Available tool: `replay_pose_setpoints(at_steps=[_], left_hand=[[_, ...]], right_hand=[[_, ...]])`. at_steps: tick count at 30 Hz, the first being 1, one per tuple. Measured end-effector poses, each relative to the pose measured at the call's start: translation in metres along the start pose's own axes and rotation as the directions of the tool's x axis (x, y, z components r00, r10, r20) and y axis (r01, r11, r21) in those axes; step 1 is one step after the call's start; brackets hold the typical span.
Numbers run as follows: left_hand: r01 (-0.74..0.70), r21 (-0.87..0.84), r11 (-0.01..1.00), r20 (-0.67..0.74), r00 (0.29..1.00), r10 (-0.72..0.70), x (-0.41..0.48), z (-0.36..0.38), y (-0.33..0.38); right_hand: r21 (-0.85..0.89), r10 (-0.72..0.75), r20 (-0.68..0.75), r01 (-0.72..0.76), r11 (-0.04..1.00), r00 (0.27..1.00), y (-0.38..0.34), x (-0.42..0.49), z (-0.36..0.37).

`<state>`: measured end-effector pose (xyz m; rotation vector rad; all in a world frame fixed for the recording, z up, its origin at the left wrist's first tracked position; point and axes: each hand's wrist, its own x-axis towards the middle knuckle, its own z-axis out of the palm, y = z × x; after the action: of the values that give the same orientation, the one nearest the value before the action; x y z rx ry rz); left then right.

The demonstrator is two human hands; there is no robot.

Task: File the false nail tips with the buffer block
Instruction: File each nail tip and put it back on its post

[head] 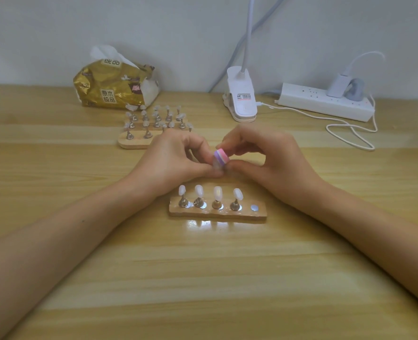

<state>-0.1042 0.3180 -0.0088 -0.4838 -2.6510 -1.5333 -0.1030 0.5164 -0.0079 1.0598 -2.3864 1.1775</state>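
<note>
A: Where's the buffer block (220,155)?
B: Pinched between the fingers (240,144) of the right hand (269,163), touching a blurred nail tip (216,166) that the left hand (173,160) pinches.
A: Risk?
B: Too much pressure could flick the tip from those fingers onto the desk (203,278).

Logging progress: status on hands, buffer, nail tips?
Right hand pinches buffer block. Left hand holds nail tip against it. Four tips on near stand. Nothing obstructing.

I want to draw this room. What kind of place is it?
Probably a desk at home set up for nail craft: a wooden table against a plain wall, false nail tips on pegs in a wooden stand, a clip-on lamp and a tissue pack.
</note>
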Motion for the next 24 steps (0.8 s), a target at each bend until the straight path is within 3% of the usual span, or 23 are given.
replay_pose_setpoints(at_steps=[10,18,22,24], left_hand=[[-0.002,-0.005,1.000,0.009,1.000,0.002,0.0001,0.0000,-0.0001],[0.004,-0.014,1.000,0.007,1.000,-0.004,0.0003,0.0005,-0.0010],[0.011,-0.011,1.000,0.011,1.000,-0.010,-0.0001,0.0005,-0.0007],[0.007,-0.023,1.000,0.008,1.000,-0.007,-0.0002,0.0001,-0.0007]], right_hand=[[-0.047,-0.061,-0.017,0.060,0.997,0.998,0.0014,0.0002,0.0003],[-0.033,-0.014,0.014,0.014,0.999,1.000,0.0039,0.0005,-0.0006],[-0.100,-0.115,0.000,0.114,0.988,0.993,0.0017,-0.0009,0.0012],[-0.083,-0.064,-0.017,0.063,0.995,0.998,0.0024,-0.0002,0.0004]])
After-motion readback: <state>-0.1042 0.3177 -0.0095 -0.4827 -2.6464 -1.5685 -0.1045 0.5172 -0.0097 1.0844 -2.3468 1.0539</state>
